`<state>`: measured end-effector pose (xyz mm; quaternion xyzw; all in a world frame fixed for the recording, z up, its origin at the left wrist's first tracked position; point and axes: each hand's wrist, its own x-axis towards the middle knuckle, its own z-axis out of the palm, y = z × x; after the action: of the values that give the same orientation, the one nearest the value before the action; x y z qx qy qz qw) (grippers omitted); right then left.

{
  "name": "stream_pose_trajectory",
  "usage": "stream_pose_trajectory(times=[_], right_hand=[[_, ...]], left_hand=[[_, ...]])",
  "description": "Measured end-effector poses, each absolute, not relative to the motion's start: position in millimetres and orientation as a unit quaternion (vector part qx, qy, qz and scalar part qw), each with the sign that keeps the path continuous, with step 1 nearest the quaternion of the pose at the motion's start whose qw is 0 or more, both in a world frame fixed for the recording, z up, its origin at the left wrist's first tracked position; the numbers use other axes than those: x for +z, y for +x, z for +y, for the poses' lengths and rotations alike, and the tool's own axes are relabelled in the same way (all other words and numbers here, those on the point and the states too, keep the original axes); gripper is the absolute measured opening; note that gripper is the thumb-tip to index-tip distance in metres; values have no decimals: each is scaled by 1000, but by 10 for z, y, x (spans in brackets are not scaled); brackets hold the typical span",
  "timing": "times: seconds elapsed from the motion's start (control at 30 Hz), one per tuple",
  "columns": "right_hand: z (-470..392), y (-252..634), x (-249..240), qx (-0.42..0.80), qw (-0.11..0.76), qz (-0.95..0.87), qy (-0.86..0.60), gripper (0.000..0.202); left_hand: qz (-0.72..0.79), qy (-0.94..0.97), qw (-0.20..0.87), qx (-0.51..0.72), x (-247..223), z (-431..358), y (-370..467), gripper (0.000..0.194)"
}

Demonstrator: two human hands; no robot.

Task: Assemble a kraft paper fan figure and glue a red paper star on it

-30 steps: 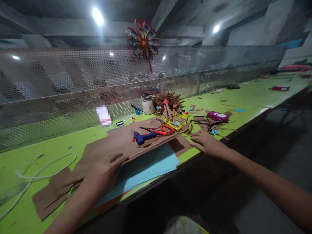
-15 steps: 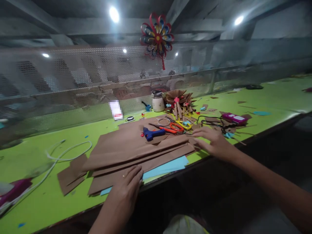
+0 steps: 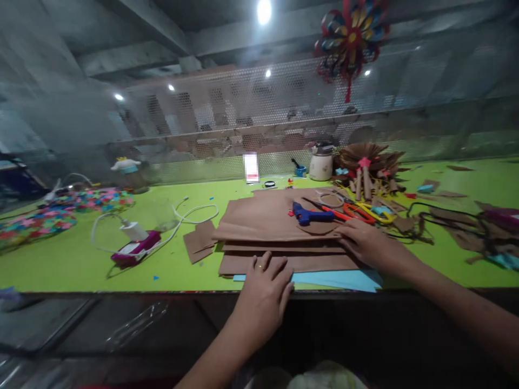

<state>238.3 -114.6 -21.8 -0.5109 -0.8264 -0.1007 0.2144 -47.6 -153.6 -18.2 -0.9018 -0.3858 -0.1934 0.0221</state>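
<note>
A stack of brown kraft paper sheets [image 3: 259, 216] lies near the table's front edge, its front layers folded or slightly raised. My left hand [image 3: 267, 286] rests open on the front part of the paper, fingers apart, a ring on one of them. At the stack's right end, my right hand [image 3: 367, 244] has its fingers closed over the edge of the paper; the thumb side is partly hidden. On top of the stack lie a blue glue gun [image 3: 312, 215] and orange-handled scissors [image 3: 359, 212]. Light blue paper [image 3: 340, 280] sticks out underneath.
Left of the stack are small brown paper pieces [image 3: 199, 241] and a purple power strip [image 3: 135, 249] with a white charger. Colourful star-like pieces [image 3: 97, 200] lie farther left. A lidded jar [image 3: 321, 163], a phone-like screen [image 3: 251, 168] and a folded-paper craft [image 3: 365, 167] stand behind.
The view has swung left, bringing the power strip and colourful pieces into sight. My right hand has moved onto the paper's right edge; my left hand stays on the front of the stack.
</note>
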Motion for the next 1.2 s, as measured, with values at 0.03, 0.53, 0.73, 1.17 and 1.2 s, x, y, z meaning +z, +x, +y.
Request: stream_pose_trajectory(times=[0.03, 0.53, 0.73, 1.17, 1.2], right_hand=[[-1141, 2406, -223, -100, 223, -823, -513, 22], [-764, 2652, 51, -136, 262, -798, -525, 25], [-751, 2670, 107, -126, 252, -791, -542, 22], [-1013, 2549, 99, -139, 296, -747, -578, 23], [-1010, 2558, 101, -140, 307, -742, -579, 22]], left_hand=[[-389, -901, 21, -192, -172, -1546, -482, 30], [-481, -839, 169, -190, 10, -1026, -807, 16], [-367, -883, 242, -164, 98, -838, -906, 16], [-330, -898, 117, -265, -126, -868, -1035, 18], [-330, -899, 115, -262, -118, -864, -1027, 18]])
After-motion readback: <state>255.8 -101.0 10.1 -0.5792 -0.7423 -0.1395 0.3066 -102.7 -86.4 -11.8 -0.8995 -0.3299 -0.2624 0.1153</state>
